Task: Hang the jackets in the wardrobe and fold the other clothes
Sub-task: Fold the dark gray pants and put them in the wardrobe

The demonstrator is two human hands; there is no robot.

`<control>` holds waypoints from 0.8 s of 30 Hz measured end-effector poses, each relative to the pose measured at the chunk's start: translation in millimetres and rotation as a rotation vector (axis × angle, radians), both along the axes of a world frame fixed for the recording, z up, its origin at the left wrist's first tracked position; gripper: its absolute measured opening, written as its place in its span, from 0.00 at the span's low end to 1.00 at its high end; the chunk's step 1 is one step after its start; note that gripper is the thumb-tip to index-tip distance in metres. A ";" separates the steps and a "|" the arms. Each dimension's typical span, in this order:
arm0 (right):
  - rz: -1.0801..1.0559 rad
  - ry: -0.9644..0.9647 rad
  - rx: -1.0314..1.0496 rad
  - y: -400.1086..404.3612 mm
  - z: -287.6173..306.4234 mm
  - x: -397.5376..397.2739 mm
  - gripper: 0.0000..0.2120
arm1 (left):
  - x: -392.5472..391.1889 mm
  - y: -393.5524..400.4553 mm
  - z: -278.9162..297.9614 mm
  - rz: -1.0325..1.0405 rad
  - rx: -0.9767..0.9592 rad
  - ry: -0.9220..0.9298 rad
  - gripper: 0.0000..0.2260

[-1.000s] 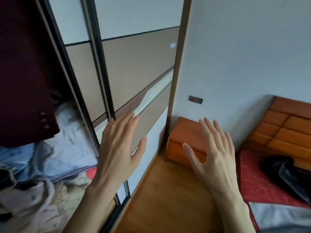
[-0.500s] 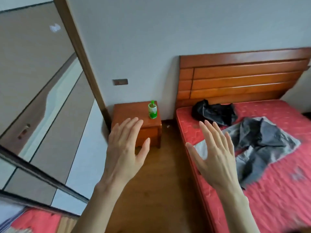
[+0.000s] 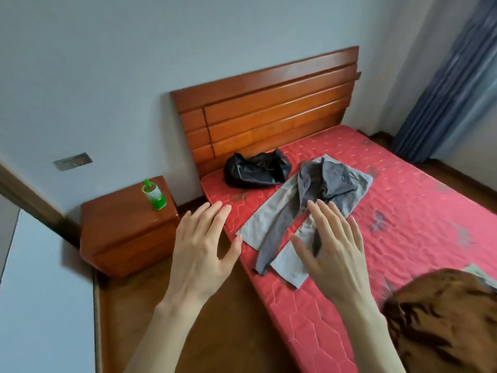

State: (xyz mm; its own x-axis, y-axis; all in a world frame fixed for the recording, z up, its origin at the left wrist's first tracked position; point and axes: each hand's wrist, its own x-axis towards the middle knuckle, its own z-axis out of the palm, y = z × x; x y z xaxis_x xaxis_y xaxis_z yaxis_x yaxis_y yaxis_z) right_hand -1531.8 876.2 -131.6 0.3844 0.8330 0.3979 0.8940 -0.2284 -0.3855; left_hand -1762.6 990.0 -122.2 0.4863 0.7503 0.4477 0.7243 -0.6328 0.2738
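Hands first: I see my left hand (image 3: 200,254) raised at lower centre of the frame, palm away from me, fingers spread and grasping nothing. My right hand (image 3: 333,254) is up beside it, a little to the right, equally released and empty. Neither touches anything; from this angle the left one hangs over the wooden floor (image 3: 220,332) and the right one over the near edge of the bed (image 3: 419,211).

On the bed's red mattress, at centre frame, lies a grey garment (image 3: 322,181), partly spread flat with a darker grey piece bunched on top and a strip running down toward the mattress edge. Just to its upper left, against the wooden headboard (image 3: 269,103), sits a crumpled black jacket (image 3: 255,170); the two look close, but I cannot tell whether they touch. At lower right a brown patterned cloth (image 3: 443,319) fills the corner, lying on the mattress.

Left of the bed stands a wooden nightstand (image 3: 126,232) with a green bottle (image 3: 153,195) upright on its top. Blue curtains (image 3: 457,76) hang at upper right.
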 end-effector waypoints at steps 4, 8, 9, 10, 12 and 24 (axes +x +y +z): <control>-0.106 0.017 0.007 -9.1 -3.4 42.0 0.34 | 53.5 9.0 -6.1 -0.085 -0.022 -0.006 0.26; -0.203 0.030 -0.034 -2.7 -13.8 71.0 0.33 | 92.0 33.4 -13.3 -0.164 -0.026 0.000 0.25; -0.225 0.034 -0.047 0.4 -15.8 76.3 0.33 | 100.4 41.6 -15.9 -0.183 -0.028 0.002 0.25; -0.245 0.036 -0.059 4.1 -17.5 81.2 0.33 | 108.9 50.2 -18.4 -0.202 -0.029 0.007 0.25; -0.287 0.035 -0.082 14.4 -21.2 90.6 0.33 | 125.7 69.3 -24.8 -0.244 -0.031 0.013 0.25; -0.507 0.053 -0.100 140.0 -29.5 118.0 0.33 | 195.9 243.5 -35.7 -0.465 -0.076 0.001 0.24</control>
State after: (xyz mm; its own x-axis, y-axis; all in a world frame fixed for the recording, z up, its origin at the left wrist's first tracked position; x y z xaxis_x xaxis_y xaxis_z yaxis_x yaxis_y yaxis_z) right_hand -1413.8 1016.2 -161.1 0.7671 0.5696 0.2952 0.6412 -0.6660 -0.3812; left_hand -1566.7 1233.5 -158.0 0.7787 0.4839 0.3994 0.3692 -0.8681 0.3318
